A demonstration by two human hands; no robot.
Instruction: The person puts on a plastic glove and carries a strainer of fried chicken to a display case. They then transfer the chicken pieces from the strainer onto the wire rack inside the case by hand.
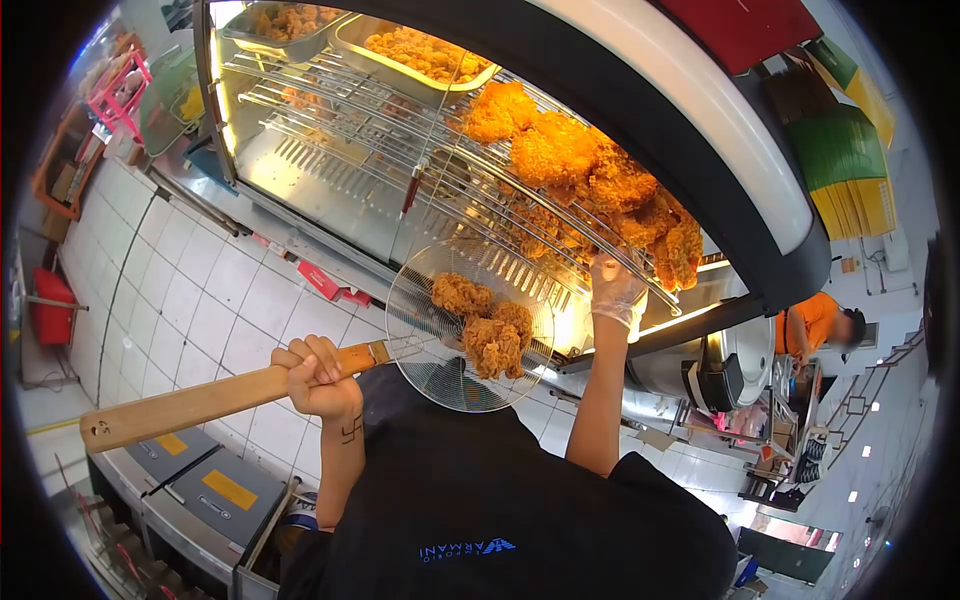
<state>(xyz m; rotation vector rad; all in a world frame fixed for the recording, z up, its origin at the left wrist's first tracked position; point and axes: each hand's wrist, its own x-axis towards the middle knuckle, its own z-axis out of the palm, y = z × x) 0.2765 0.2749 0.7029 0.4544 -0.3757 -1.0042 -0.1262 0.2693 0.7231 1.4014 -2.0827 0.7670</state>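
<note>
My left hand (318,375) is closed around the wooden handle of a wire mesh skimmer (420,375). A few pieces of fried chicken (493,345) lie in the skimmer's round basket, which is held beside the warming cabinet's open side. My right hand (612,285), in a clear plastic glove, reaches into the cabinet at the edge of the wire rack (480,205). Its fingers are partly hidden by the rack bars and chicken, so I cannot tell what they grip. Large golden pieces of fried chicken (555,150) are heaped on the rack just above that hand.
Metal trays (345,35) of smaller fried pieces stand deeper in the lit cabinet. Red-handled tongs (412,190) hang at the rack. Grey lidded bins (215,490) stand at lower left on the tiled floor (225,290). A person in orange (815,322) is off to the right.
</note>
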